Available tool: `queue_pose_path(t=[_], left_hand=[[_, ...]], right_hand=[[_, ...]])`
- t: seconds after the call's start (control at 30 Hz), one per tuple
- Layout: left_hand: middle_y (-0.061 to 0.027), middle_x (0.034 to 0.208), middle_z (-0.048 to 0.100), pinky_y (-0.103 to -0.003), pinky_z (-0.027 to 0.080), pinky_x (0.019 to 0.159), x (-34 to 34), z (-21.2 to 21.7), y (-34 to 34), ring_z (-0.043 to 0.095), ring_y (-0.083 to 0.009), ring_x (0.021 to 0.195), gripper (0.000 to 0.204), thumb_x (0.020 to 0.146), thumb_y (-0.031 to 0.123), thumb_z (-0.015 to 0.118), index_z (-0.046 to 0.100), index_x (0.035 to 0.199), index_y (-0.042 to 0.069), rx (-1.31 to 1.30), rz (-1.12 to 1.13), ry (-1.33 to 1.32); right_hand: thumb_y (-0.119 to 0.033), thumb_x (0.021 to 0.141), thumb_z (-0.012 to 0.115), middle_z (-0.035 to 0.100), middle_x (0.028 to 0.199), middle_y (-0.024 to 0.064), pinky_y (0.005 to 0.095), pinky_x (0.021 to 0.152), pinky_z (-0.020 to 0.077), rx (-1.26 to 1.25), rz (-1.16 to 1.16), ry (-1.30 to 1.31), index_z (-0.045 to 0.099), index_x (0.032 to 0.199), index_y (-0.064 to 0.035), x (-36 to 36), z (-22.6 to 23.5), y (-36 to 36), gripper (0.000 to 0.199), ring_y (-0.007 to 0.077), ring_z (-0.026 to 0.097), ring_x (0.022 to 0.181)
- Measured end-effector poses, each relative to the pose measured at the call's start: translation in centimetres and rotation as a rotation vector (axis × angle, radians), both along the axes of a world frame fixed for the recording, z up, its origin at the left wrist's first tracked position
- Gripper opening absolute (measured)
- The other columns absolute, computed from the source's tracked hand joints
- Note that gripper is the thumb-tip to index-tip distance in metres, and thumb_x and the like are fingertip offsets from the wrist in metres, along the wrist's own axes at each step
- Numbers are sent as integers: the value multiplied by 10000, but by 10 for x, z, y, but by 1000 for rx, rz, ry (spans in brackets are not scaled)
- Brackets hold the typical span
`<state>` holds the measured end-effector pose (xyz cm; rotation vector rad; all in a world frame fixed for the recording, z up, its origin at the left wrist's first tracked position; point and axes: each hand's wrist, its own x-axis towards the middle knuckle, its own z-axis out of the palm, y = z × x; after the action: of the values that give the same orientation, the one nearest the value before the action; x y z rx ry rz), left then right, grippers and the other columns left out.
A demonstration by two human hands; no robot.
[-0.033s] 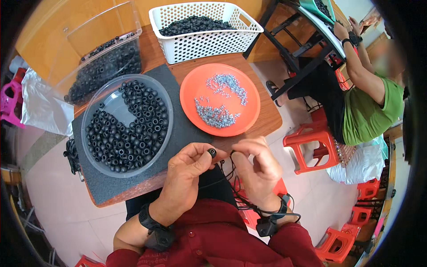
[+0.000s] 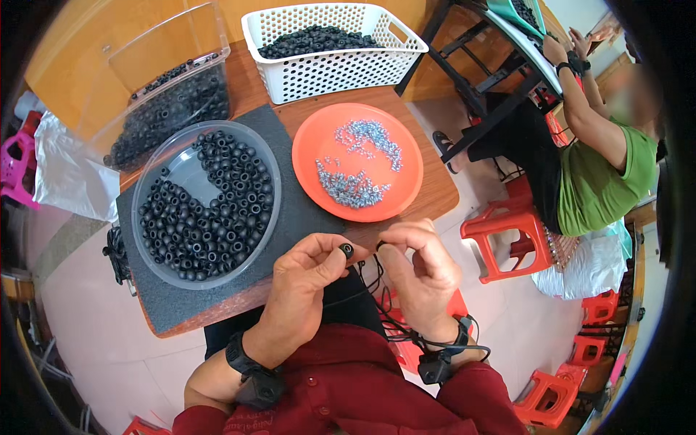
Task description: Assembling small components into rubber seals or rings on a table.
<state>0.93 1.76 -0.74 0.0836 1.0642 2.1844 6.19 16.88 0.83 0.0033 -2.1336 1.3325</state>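
Observation:
Between the thumb and fingers of my left hand (image 2: 304, 279) is a small round black hollow cap (image 2: 346, 250), its ringed opening showing. My right hand (image 2: 420, 272), just to its right, pinches a small dark piece (image 2: 380, 245); the fingertips cover most of it and its kind cannot be made out. The hands are a short gap apart, in front of the table's near edge. Beyond my left hand stands a round clear tub (image 2: 168, 274) with many similar black caps (image 2: 206, 243). Ahead of my right hand, an orange plate (image 2: 308, 156) carries two heaps of tiny silvery metal parts (image 2: 351, 190).
A white perforated basket (image 2: 341, 78) and a clear bin (image 2: 156, 65), both with black caps, stand at the table's back. Under the tub lies a dark grey mat (image 2: 174, 308). To the right are a red stool (image 2: 507, 235) and a seated person in green (image 2: 609, 181) at another table.

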Motion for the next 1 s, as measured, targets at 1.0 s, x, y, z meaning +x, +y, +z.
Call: queue_pose_path(t=[1.0], left_hand=[[-62, 951, 632, -230, 473, 720, 4, 5, 4, 584, -116, 818, 233, 834, 83, 648, 596, 1036, -21, -42, 71, 108]], right_hand=[[23, 653, 728, 595, 817, 58, 296, 654, 412, 194, 62, 93, 647, 866, -24, -5, -2, -4, 233, 202, 505, 750]])
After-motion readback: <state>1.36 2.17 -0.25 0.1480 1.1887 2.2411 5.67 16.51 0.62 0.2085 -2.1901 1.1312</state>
